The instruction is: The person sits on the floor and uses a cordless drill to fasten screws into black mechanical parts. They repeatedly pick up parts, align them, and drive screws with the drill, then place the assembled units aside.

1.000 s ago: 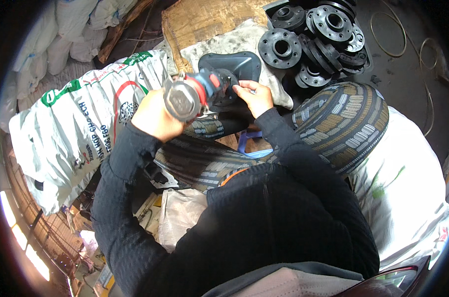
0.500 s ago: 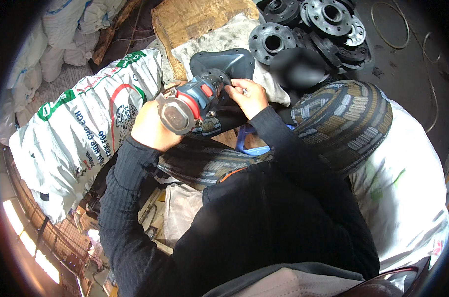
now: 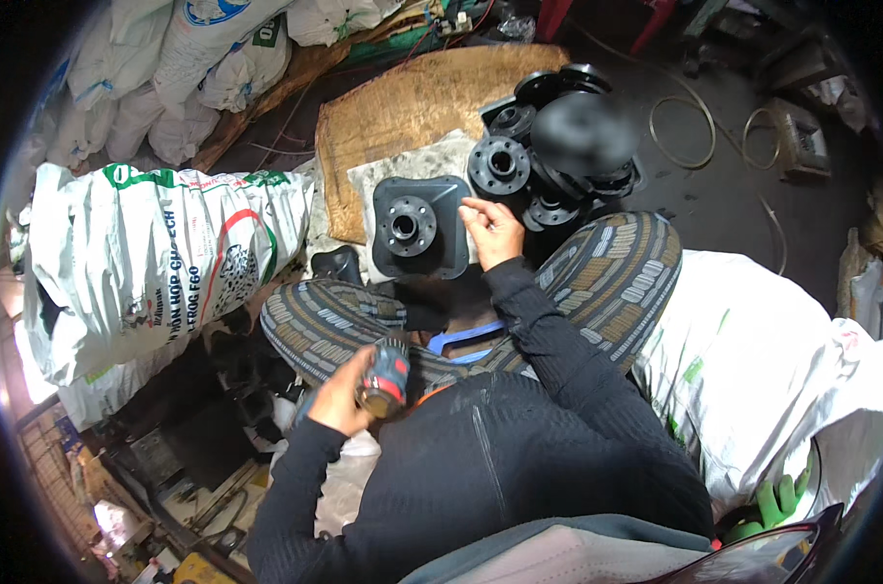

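My left hand (image 3: 339, 397) grips a blue and red power drill (image 3: 385, 375), held low over my left knee. My right hand (image 3: 491, 231) rests with spread fingers on the right edge of a dark square metal plate (image 3: 417, 227) with a round hub and bolt holes. The plate lies flat on a grey cloth in front of my crossed legs in patterned trousers.
A heap of black round flanges (image 3: 549, 165) lies just right of the plate. A sheet of cardboard (image 3: 412, 107) sits behind. Printed white sacks (image 3: 149, 263) stand at my left, a white sack (image 3: 782, 380) at my right. Wire rings (image 3: 682, 131) lie on the dark floor.
My left hand has pulled the drill off the plate and down to my left knee. My right hand has stayed at the plate's right edge. The camera view has tilted.
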Demonstrator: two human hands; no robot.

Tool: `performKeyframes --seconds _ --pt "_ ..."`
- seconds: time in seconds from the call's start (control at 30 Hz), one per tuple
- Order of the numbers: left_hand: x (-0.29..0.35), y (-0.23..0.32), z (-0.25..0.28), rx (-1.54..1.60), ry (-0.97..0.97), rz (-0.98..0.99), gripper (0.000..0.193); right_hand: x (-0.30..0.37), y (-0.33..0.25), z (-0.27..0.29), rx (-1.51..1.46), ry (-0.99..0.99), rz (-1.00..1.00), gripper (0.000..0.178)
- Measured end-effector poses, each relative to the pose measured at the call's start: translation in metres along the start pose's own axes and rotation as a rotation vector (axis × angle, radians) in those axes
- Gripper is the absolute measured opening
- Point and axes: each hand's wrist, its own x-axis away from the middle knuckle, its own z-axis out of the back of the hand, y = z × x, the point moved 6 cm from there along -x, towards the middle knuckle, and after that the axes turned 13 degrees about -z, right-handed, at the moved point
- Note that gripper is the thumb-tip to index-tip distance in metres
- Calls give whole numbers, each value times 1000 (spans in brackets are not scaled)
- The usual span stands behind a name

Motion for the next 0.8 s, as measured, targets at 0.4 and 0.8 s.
performKeyframes --seconds 0.4,0.8 --pt "-147 -70 17 -305 614 -313 27 -78 -42 24 791 95 403 26" --pt "-163 -126 88 -60 712 -127 32 -88 -34 27 940 74 490 23"
